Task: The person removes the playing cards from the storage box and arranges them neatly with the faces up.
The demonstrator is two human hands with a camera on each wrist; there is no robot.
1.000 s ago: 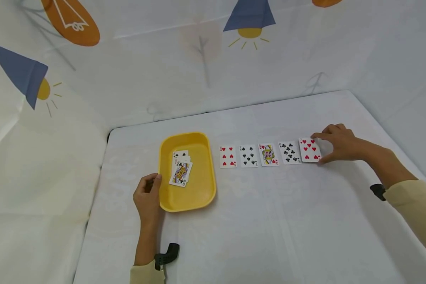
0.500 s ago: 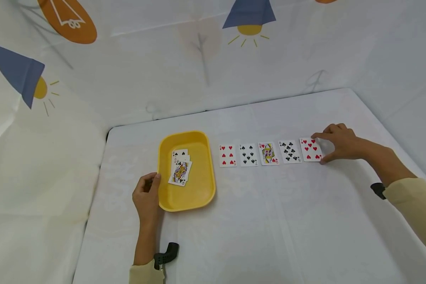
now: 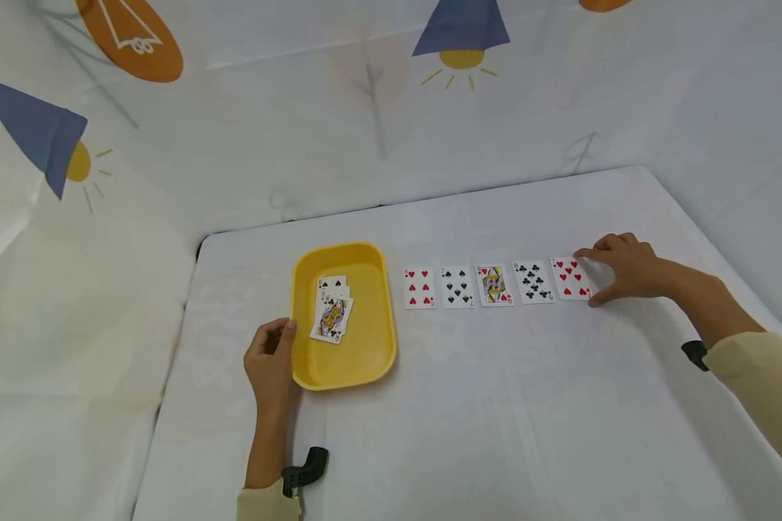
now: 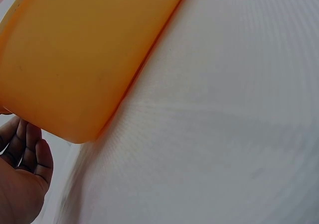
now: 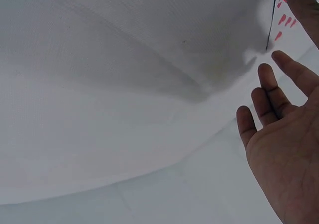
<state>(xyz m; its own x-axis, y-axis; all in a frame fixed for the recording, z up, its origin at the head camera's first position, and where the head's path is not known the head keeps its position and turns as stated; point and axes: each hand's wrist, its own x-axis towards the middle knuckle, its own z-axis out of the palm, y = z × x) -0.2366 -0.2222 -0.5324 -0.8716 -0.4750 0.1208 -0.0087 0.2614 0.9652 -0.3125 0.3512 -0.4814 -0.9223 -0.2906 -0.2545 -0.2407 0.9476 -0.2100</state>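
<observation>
In the head view, my left hand (image 3: 270, 365) grips the left rim of a yellow tray (image 3: 371, 362), thumb at the rim and fingers below it. The left wrist view has this hand's fingers (image 4: 30, 144) against the tray's underside (image 4: 79, 69). At the right, my right hand (image 3: 625, 264) pinches the seven of hearts playing card (image 3: 570, 278) by its two right corners, with thumb and index finger. That card lies at the end of a row: six of hearts (image 3: 420, 288), seven of spades (image 3: 457, 287), queen of hearts (image 3: 494, 284), eight of clubs (image 3: 534, 282).
Inside the tray a few overlapping cards (image 3: 332, 318) lie face up, a face card on top. A white cloth covers the table (image 3: 443, 434). Behind it hangs a white curtain (image 3: 267, 130) with lamp prints.
The seven of hearts has come down flat and shifted slightly right, a little apart from the eight of clubs. The right hand moved with it; the left hand stayed at the tray.
</observation>
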